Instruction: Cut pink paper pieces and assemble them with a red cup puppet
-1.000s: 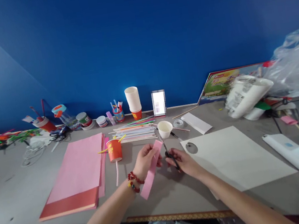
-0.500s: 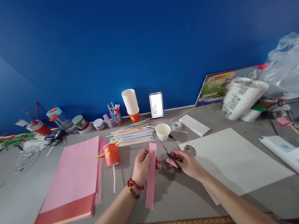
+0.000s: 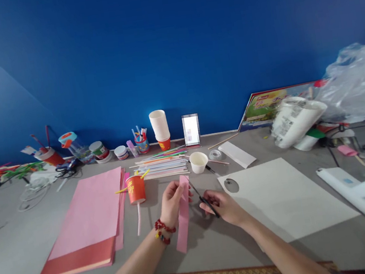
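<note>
Between the fingers of my left hand [image 3: 174, 198] is a long pink paper strip [image 3: 183, 228], pinched near its upper end and slanting down toward me. My right hand [image 3: 222, 204] is closed around the dark handles of a pair of scissors [image 3: 206, 203]. The scissor blades point up and left, with their tips beside the top end of the strip; I cannot tell whether they touch it. Left of my left hand stands a red paper cup [image 3: 136, 190] with yellow pieces at its sides and a pink straw below it.
Stacked pink and red paper sheets [image 3: 87, 211] lie at left. A large white sheet [image 3: 291, 198] with a round hole is at right. Ahead are a small white cup [image 3: 199, 162], a row of straws [image 3: 159, 168], a tape roll [image 3: 215, 154] and stacked paper cups [image 3: 159, 124].
My right hand has moved slightly left with the scissors, bringing the blade tips to the strip's top end. The strip's upper end has shifted slightly left.
</note>
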Available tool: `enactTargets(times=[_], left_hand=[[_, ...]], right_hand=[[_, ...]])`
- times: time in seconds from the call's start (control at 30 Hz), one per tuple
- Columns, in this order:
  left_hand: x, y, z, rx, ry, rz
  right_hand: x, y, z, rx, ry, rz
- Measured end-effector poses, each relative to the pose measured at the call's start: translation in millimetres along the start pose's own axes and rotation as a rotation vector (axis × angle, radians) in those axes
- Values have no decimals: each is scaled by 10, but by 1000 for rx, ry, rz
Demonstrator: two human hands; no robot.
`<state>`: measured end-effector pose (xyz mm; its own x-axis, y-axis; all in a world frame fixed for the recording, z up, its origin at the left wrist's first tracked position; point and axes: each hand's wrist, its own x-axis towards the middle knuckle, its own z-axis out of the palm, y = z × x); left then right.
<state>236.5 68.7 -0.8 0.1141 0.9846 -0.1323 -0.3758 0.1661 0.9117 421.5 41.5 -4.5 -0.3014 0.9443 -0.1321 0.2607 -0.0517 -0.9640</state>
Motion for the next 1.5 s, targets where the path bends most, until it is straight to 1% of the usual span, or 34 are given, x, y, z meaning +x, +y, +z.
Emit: enactTargets(times=[0.07, 0.17, 0.23, 0.4, 0.6, 0.67, 0.73, 0.9, 0.97, 1.07, 1.17, 1.3, 1.37, 1.5], left_hand=[[7, 0, -9, -2, 11, -6], [23, -19, -20, -17, 20, -42], [34, -38, -23, -28, 24, -67], [42, -59, -12, -17, 16, -75], [33, -54, -6, 67, 13, -36], [40, -56, -9, 117, 24, -8], [62, -62, -16, 179, 37, 33], [151, -95, -54, 315, 16, 88], [174, -109, -66, 339, 5, 88], [180, -120, -66, 336, 3, 79], [157, -117, -41, 310, 5, 70], [113, -99, -4, 256, 9, 49], [95, -86, 5, 225, 12, 45], [61, -44, 6, 179, -7, 49]], right_hand=[[-7, -12, -20, -33, 11, 6], [-10, -20, -55, -92, 71, 8], [-8, -10, -69, -95, 86, 12], [-6, 30, -68, -100, 51, 19], [-18, -5, -41, -92, -1, 40], [-16, -26, -49, -107, 1, 35], [-13, -37, -74, -182, 48, 19], [-12, -10, -150, -490, 287, 1], [-14, 9, -159, -519, 314, -10], [-16, 23, -155, -466, 278, -43], [-18, 16, -152, -367, 214, -33], [-23, 1, -131, -86, 40, 20], [-23, 2, -105, 24, -19, 44], [-19, 6, -54, 104, -57, 43]])
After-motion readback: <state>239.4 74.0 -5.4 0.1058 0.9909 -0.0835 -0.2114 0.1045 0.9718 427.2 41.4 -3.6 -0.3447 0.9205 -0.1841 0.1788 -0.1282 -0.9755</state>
